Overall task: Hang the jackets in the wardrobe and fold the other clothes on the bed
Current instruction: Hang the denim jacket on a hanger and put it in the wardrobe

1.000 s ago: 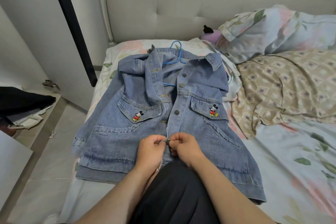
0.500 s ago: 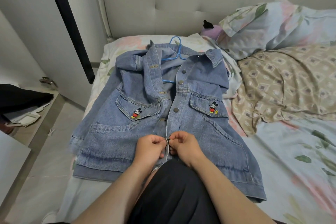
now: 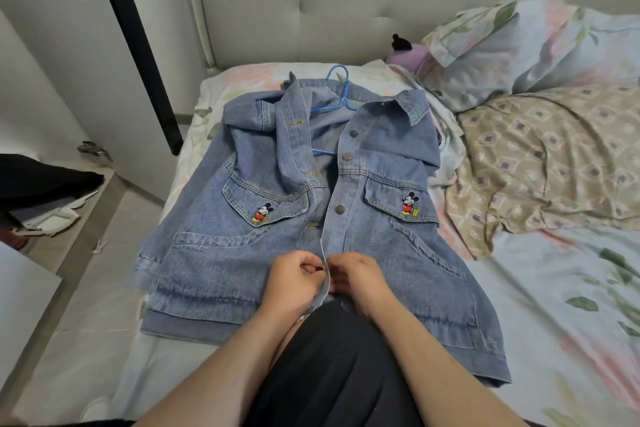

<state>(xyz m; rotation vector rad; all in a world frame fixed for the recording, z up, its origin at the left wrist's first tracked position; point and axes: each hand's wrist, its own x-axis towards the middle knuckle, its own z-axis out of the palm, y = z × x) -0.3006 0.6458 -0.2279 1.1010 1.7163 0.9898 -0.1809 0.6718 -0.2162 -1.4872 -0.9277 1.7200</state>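
The denim jacket (image 3: 221,253) lay front-up on the bed (image 3: 554,305), filling the middle of the view, with its collar toward 12 o'clock and its hem toward 6 o'clock. It was faded light blue. It had two flap chest pockets, one at 9 o'clock and one at 3 o'clock of the front opening, and each carried a small embroidered cartoon mouse. Three metal buttons ran down the front edge on the 3 o'clock side. The upper front gaped open over a blue hanger (image 3: 341,94), whose hook poked out of the collar at 12 o'clock.

Most of the hanger was buried under the denim. The middle of the hem at 6 o'clock was covered by both hands and by black fabric (image 3: 332,367) at the person's lap. A purple plush toy (image 3: 405,52) at 1 o'clock was half hidden behind a floral pillow (image 3: 519,45).

The left hand (image 3: 291,282) and right hand (image 3: 360,279) sat side by side low on the front opening, almost touching. The left fingers (image 3: 306,265) were curled tight, pinching the front edge on the 9 o'clock side. The right fingers (image 3: 341,282) were curled likewise on the opposite edge. Whether a button sat between them could not be made out.
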